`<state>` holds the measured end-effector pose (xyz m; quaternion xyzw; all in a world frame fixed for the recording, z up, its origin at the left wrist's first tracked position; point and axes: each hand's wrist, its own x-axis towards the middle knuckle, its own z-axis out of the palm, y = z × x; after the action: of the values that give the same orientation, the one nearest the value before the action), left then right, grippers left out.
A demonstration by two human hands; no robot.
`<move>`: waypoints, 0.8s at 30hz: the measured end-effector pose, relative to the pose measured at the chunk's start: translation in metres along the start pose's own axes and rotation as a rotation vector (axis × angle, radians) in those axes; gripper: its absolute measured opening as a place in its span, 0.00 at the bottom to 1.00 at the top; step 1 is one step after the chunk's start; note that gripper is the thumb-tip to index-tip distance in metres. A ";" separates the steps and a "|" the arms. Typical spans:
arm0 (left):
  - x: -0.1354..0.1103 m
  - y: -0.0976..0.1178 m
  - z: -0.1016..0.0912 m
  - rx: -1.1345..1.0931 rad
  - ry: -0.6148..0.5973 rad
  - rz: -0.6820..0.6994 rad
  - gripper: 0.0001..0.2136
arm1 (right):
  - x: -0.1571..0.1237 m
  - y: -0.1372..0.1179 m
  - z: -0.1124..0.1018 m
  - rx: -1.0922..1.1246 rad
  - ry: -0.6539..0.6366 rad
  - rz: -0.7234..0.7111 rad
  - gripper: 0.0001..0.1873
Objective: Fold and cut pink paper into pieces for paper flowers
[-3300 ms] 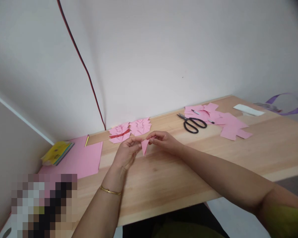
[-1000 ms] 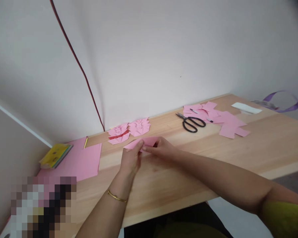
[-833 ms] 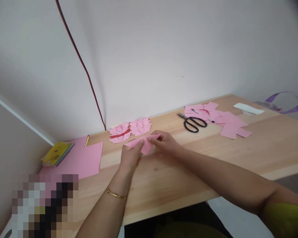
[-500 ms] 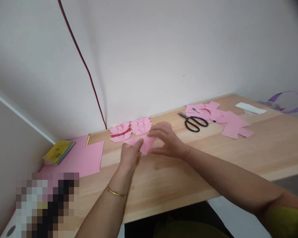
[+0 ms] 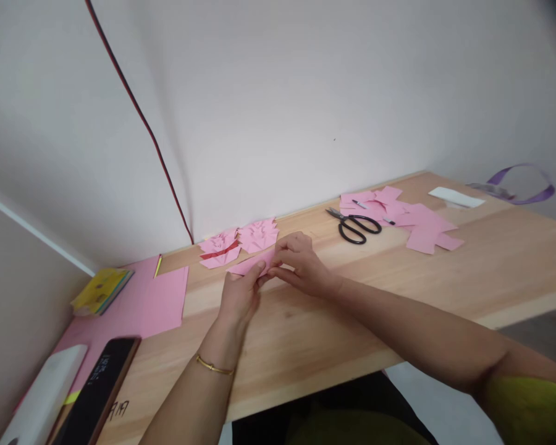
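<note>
A folded piece of pink paper (image 5: 251,263) is held between both hands above the wooden table. My left hand (image 5: 240,292), with a gold bangle at its wrist, pinches the paper's near edge under the thumb. At the paper's right end, the thumb and fingers of my right hand (image 5: 301,264) close on it. Just behind lie several folded pink paper pieces (image 5: 258,235) against the wall, one with a red strip (image 5: 220,250) across it. Black-handled scissors (image 5: 353,225) rest to the right, their blades slightly apart.
Pink paper scraps (image 5: 424,222) and small pens lie at the right rear, beside a white strip (image 5: 456,197). Pink sheets (image 5: 152,303) cover the left side under a yellow packet (image 5: 101,290). A black box (image 5: 104,383) and a white object (image 5: 49,395) sit at the near left.
The right hand has drawn in toward the left hand, and the pink paper now looks narrower, its lower part folded up. The view has shifted slightly.
</note>
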<state>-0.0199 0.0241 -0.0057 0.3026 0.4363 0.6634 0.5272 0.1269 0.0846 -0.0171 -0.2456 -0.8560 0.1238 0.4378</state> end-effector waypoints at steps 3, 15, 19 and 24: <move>-0.001 -0.001 0.000 0.017 -0.033 0.021 0.12 | 0.000 -0.001 0.001 0.003 0.045 0.066 0.15; -0.001 -0.004 -0.001 0.058 -0.066 0.095 0.13 | 0.001 -0.004 0.001 0.011 0.013 0.102 0.16; -0.003 -0.003 -0.002 0.117 -0.120 0.110 0.13 | 0.001 -0.004 0.001 0.023 0.023 0.108 0.16; -0.004 -0.006 -0.003 0.210 -0.143 0.137 0.10 | 0.000 -0.005 0.001 0.023 0.011 0.102 0.16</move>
<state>-0.0191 0.0200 -0.0118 0.4317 0.4429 0.6253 0.4759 0.1242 0.0808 -0.0155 -0.2847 -0.8385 0.1543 0.4382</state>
